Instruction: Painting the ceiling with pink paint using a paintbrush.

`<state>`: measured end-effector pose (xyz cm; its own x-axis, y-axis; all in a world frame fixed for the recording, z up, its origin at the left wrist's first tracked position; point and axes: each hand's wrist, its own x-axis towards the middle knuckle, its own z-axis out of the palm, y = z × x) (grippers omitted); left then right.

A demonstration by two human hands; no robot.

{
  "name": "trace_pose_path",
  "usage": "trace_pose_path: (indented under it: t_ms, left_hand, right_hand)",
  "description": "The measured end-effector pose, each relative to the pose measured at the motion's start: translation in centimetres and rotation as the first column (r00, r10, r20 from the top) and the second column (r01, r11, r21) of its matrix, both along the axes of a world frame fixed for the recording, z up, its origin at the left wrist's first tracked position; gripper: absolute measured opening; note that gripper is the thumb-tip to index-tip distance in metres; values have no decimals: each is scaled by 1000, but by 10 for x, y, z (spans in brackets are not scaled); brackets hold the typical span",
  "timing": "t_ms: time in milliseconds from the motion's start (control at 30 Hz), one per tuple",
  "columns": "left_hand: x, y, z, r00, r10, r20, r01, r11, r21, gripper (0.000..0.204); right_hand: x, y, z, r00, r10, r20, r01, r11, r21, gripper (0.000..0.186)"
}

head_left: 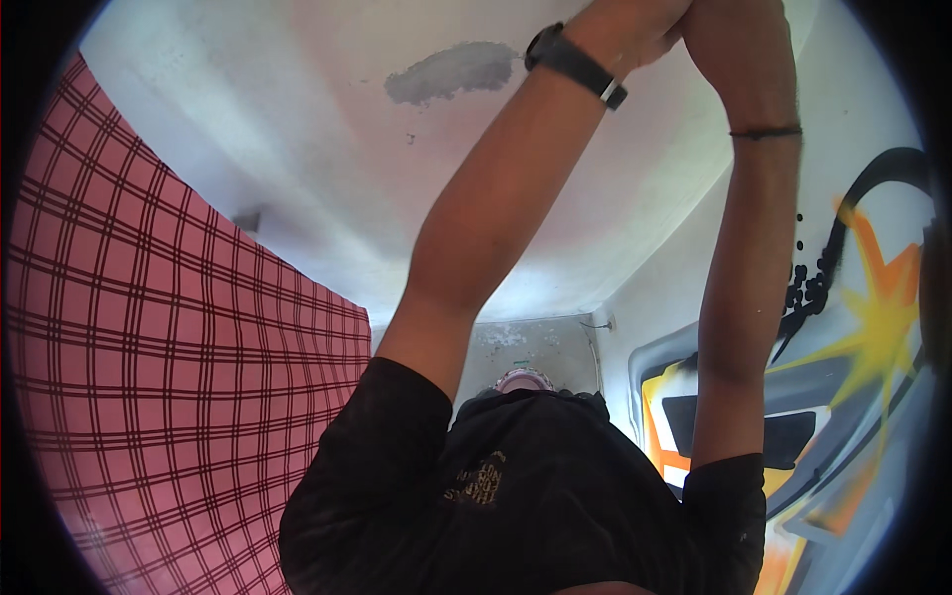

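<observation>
Both bare arms stretch upward from black short sleeves to the top edge. My left hand (647, 25), with a dark wristwatch (580, 67) on its wrist, meets or overlaps my right hand (736, 45); I cannot tell whether they touch. A thin black band (765, 133) circles the right wrist. The frame's top edge cuts off most of both hands, so their fingers, and anything in them, are hidden.
Pink cloth with dark checks (188, 367) hangs along the left. A pale surface with a grey patch (451, 72) spans the top. On the right, a wall (684, 233) carries orange, yellow and black painted shapes (878, 322). The black shirt (555, 486) fills the lower middle.
</observation>
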<state>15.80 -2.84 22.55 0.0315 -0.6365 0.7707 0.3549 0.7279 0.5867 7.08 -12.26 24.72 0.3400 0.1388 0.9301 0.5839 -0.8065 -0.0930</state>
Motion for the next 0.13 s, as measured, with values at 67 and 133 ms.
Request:
trace_pose_path:
  t_ms: [67, 133]
  left_hand:
    - [-4, -6, 2, 302, 942, 147, -953, 298, 53, 37]
    - [20, -12, -40, 171, 960, 221, -985, 160, 69, 72]
  right_hand:
    - [4, 13, -12, 999, 34, -11, -31, 979, 201, 17]
    - [20, 12, -32, 999, 25, -23, -20, 980, 199, 19]
